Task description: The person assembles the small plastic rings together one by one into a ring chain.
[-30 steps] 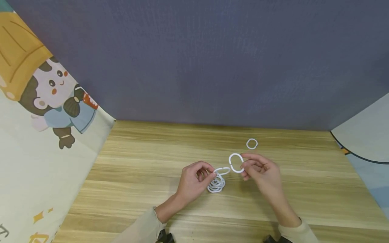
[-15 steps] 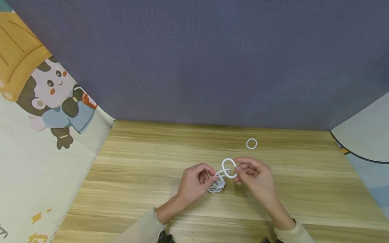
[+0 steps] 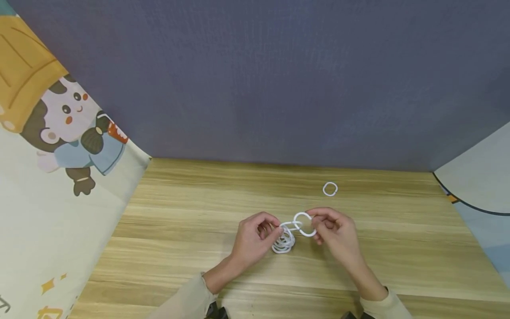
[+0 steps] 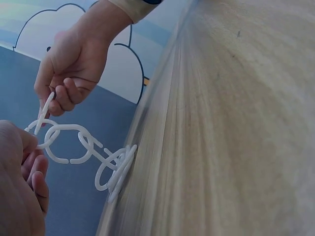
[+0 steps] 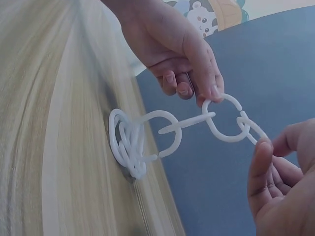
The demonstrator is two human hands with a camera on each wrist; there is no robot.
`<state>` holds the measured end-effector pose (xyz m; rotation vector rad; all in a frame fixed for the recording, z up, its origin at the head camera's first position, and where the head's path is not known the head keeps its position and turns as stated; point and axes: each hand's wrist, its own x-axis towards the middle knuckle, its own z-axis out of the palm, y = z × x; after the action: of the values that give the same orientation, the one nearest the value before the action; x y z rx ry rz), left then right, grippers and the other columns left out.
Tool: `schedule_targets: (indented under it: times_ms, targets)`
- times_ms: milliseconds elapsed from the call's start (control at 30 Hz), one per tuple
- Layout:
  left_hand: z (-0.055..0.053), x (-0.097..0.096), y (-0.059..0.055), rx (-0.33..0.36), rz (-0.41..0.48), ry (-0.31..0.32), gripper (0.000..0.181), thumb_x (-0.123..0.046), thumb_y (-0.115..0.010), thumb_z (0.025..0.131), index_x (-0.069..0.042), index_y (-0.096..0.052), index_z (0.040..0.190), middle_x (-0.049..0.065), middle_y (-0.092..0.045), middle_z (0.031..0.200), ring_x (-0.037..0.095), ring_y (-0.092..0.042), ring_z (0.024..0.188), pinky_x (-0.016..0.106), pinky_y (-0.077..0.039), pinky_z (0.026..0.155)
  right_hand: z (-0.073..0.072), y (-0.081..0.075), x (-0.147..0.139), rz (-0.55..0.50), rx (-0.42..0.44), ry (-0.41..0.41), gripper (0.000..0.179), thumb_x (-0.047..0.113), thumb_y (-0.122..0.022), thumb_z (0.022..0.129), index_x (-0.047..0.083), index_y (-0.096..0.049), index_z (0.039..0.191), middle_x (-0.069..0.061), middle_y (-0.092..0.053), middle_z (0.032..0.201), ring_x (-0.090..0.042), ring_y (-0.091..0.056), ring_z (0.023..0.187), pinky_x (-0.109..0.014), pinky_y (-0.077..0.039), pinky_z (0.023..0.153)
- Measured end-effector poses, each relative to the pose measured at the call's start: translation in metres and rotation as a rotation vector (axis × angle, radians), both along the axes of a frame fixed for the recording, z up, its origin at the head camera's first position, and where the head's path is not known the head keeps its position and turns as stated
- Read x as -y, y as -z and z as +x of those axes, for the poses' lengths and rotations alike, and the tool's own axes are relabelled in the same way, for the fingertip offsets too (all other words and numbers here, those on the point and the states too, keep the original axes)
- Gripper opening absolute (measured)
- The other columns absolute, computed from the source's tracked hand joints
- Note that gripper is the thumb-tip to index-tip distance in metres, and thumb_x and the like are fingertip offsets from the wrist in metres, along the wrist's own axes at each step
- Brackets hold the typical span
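Observation:
My left hand (image 3: 255,237) pinches a white split ring (image 5: 226,138), the end link of a plastic chain. The other links (image 5: 147,118) run down from it into a small heap (image 3: 283,251) on the wooden table. Between thumb and forefinger, my right hand (image 3: 338,232) holds another white split ring (image 3: 303,213). That ring crosses through the left-hand one, close by its gap, in the right wrist view. In the left wrist view, the right-hand ring (image 4: 47,105) stands nearly edge-on above the chain.
A single loose white ring (image 3: 330,182) lies on the table (image 3: 179,199) beyond the right hand. A dark blue-grey panel (image 3: 279,88) rises at the table's back edge. Cartoon-printed panels (image 3: 107,186) flank it at the sides.
My right hand has moved left and slightly down, bringing its ring from apart to interlocked with the left-hand link, then drawn back a little right. The left hand has barely moved.

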<state>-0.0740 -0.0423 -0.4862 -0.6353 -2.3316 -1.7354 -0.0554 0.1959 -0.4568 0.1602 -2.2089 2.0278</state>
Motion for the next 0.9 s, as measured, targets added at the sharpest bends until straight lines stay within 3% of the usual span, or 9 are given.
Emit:
schedule_targets:
  times_ms: [367, 767, 900]
  targets:
    - [0.0019, 0.0061, 0.0006, -0.004, 0.023, 0.008, 0.008, -0.001, -0.084, 0.094, -0.004, -0.077, 0.098, 0.001, -0.072, 0.082, 0.002, -0.059, 0.069, 0.021, -0.052, 0.057, 0.0048, -0.0038, -0.0064, 0.054, 0.056, -0.083, 0.028, -0.016, -0.060, 0.097, -0.013, -0.072, 0.122, -0.003, -0.069, 0.079, -0.007, -0.054, 0.052, -0.023, -0.046, 0.041]
    - [0.0021, 0.0072, 0.0019, 0.057, -0.068, 0.013, 0.009, -0.003, -0.082, 0.097, -0.005, -0.077, 0.105, 0.001, -0.077, 0.096, 0.005, -0.065, 0.078, 0.020, -0.055, 0.063, 0.0047, -0.0074, -0.0097, 0.064, 0.152, -0.176, 0.032, -0.009, -0.062, 0.101, -0.010, -0.065, 0.133, -0.010, -0.071, 0.080, -0.007, -0.055, 0.054, -0.023, -0.047, 0.043]
    - [0.0030, 0.0073, 0.0024, 0.020, -0.045, 0.016, 0.013, -0.001, -0.082, 0.097, -0.004, -0.076, 0.108, 0.000, -0.076, 0.097, 0.005, -0.064, 0.078, 0.020, -0.054, 0.061, 0.0042, -0.0070, -0.0088, 0.047, 0.180, -0.202, 0.033, -0.007, -0.064, 0.102, -0.012, -0.063, 0.134, -0.012, -0.071, 0.078, -0.007, -0.056, 0.053, -0.023, -0.048, 0.043]
